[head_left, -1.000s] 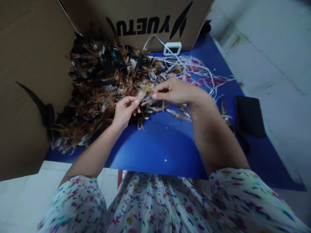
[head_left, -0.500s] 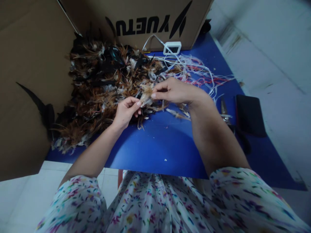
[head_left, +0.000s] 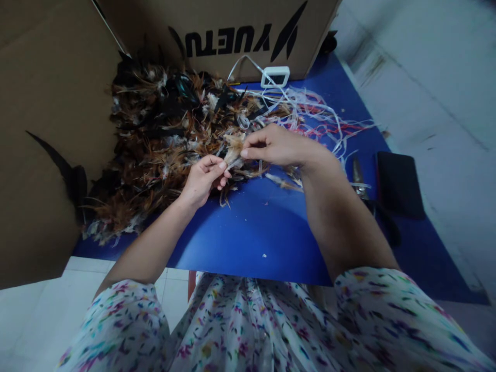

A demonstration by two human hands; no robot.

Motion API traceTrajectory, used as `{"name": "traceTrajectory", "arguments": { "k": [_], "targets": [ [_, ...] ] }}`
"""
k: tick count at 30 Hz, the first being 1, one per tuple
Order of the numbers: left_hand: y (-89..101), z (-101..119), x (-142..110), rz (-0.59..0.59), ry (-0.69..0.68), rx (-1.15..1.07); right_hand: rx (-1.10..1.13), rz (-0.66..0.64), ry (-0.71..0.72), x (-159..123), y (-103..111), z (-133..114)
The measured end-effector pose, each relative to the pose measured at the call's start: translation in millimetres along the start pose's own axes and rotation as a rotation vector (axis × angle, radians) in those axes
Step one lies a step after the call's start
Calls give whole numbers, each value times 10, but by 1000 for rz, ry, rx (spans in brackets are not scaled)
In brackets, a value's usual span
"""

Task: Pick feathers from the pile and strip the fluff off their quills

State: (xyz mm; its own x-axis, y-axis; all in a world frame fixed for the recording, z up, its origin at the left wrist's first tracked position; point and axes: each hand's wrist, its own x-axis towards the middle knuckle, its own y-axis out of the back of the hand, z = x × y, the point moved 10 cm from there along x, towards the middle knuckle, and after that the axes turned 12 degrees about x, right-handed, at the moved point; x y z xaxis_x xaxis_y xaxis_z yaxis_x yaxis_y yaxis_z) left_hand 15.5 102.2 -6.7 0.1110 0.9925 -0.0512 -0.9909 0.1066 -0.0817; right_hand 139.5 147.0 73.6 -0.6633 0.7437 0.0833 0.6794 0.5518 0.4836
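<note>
Between thumb and forefinger my left hand (head_left: 205,178) pinches the lower end of a pale tan feather (head_left: 233,150). My right hand (head_left: 281,147) closes its thumb and forefinger on the right side of that same feather; whether there is more than one feather in the pinch I cannot tell. Behind and left of both hands lies a big heap of brown, black and white feathers (head_left: 163,134). A few loose pale feathers (head_left: 284,182) rest on the blue table (head_left: 248,232) below my right wrist.
A cardboard box (head_left: 155,26) stands behind the heap, and a cardboard panel (head_left: 46,196) at the left. White and red plastic strips (head_left: 310,106) tangle near a small white digital display (head_left: 275,77). Scissors (head_left: 360,188) and a black flat case (head_left: 399,185) lie at the right.
My left hand has shifted slightly right, still pinching the feather. The tan feather stands a little more upright between the hands. My right hand has hardly moved.
</note>
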Motion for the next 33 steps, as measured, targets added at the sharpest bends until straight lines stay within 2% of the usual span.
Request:
{"name": "traceTrajectory", "arguments": {
  "k": [8, 14, 18, 24, 26, 31, 33],
  "targets": [
    [113, -20, 38, 88, 23, -29, 55, -14, -64, -14, -6, 101],
    [179, -32, 48, 143, 34, -33, 94, 46, -116, -30, 76, 205],
    [202, -45, 45, 171, 58, -69, 47, 165, -50, -18, 195, 157],
    [279, -48, 28, 260, 94, -139, -102, 455, 8, -101, 380, 68],
    [303, -39, 26, 282, 87, -161, -133, 462, 19, -116, 331, 15],
    [320, -13, 32, 288, 36, -171, -30, 261, -26, -5, -68, -19],
    [300, -4, 36, 270, 12, -145, 43, 269, -26, 44, -168, -5]
  ]
}}
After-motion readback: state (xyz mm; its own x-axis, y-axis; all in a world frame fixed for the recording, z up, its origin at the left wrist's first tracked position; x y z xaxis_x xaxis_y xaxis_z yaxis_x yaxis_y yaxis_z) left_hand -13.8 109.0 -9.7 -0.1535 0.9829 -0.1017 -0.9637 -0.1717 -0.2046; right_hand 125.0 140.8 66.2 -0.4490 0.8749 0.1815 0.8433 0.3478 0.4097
